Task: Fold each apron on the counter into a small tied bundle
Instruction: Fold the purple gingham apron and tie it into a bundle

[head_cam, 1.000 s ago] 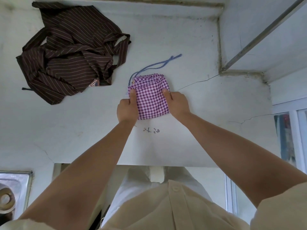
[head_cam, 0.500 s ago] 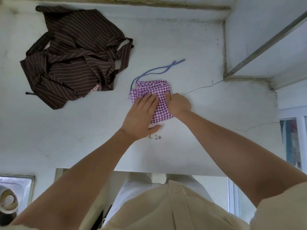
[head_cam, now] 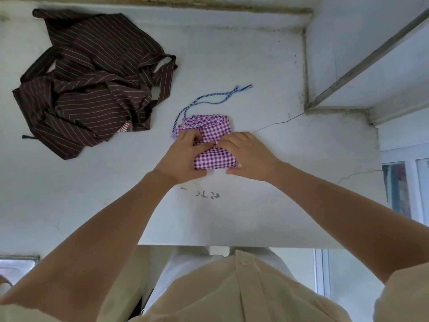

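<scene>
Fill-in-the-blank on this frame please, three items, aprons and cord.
1. The folded apron under the left hand and right hand is checked ___ and white.
2. The crumpled apron lying untouched is ___ with thin stripes.
3. The blue-and-white cord trails from the folded apron across the ___.
Missing: purple; brown; counter.

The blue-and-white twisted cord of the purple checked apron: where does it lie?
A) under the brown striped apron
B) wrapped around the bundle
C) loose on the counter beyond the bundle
C: the blue-and-white twisted cord trails free over the white counter past the far edge of the folded purple checked apron.
</scene>
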A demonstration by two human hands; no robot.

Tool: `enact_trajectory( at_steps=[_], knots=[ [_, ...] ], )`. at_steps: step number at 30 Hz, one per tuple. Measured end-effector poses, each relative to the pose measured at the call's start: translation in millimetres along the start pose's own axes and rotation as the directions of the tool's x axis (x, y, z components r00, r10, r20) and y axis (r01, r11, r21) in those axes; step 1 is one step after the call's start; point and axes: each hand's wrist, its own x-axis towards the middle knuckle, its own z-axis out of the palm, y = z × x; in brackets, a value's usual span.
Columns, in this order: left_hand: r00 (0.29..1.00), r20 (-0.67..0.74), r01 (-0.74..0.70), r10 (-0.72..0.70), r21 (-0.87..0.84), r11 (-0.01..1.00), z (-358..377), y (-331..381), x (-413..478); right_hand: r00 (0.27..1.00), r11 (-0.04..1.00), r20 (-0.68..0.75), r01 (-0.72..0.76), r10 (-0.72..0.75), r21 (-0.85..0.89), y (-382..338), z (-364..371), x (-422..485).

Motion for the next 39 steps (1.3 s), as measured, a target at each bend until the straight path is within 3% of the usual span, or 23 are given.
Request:
enact_trajectory(
  at_steps=[3, 6, 8, 10, 13, 16, 20, 22, 24, 27, 31, 35, 37, 39],
  knots=[
    [0.99, -0.014, 0.133, -0.139, -0.211, 0.968, -10, -3, 0, 0.995, 0.985, -0.038, -0.089, 0.095, 0.149, -2, 1, 8],
    [0.904, 0.027, 0.381, -0.427, -0.505, 0.774, -18, -5, -1, 0.954, 0.912, -0.008, -0.283, 0.299, 0.297, -1, -10, 20],
    [0.839, 0.058, 0.46, -0.54, -0.604, 0.651, -17, -5, 1, 0.937, 0.879, 0.021, -0.335, 0.349, 0.339, 2, -15, 28],
    [0.786, 0.028, 0.49, -0.617, -0.637, 0.595, -14, -3, 8, 0.921, 0.838, 0.063, -0.377, 0.384, 0.395, 4, -20, 38],
    [0.695, -0.044, 0.574, -0.717, -0.567, 0.591, -8, -5, 19, 0.88, 0.781, 0.087, -0.456, 0.467, 0.427, 4, -16, 49],
    [0.627, -0.152, 0.69, -0.764, -0.346, 0.636, -1, -6, 32, 0.821, 0.711, 0.101, -0.542, 0.562, 0.448, 4, -10, 58],
    [0.612, -0.231, 0.771, -0.756, -0.039, 0.636, -3, -4, 50, 0.752, 0.647, 0.165, -0.641, 0.639, 0.413, 1, -12, 73],
    [0.628, -0.243, 0.768, -0.74, 0.039, 0.639, -3, -6, 53, 0.791, 0.742, 0.099, -0.603, 0.604, 0.292, -3, -14, 81],
    [0.637, -0.254, 0.764, -0.728, 0.075, 0.641, -1, -9, 53, 0.851, 0.853, 0.099, -0.522, 0.517, 0.031, -8, -11, 87],
    [0.648, -0.26, 0.755, -0.716, 0.098, 0.648, 1, -9, 53, 0.908, 0.886, 0.021, -0.404, 0.419, -0.225, -16, -9, 88],
    [0.698, -0.293, 0.701, -0.654, 0.09, 0.708, 2, -12, 49, 0.825, 0.874, 0.293, -0.472, 0.484, -0.117, -19, -13, 88],
    [0.703, -0.367, 0.671, -0.609, 0.059, 0.739, 10, -5, 40, 0.723, 0.807, 0.424, -0.59, 0.545, -0.031, -34, -16, 92],
    [0.677, -0.397, 0.682, -0.62, 0.022, 0.731, 13, -1, 35, 0.678, 0.728, 0.484, -0.676, 0.553, 0.115, -41, -10, 88],
    [0.667, -0.428, 0.672, -0.61, -0.008, 0.741, 13, 3, 27, 0.677, 0.653, 0.464, -0.717, 0.571, 0.243, -43, -6, 80]
  ],
)
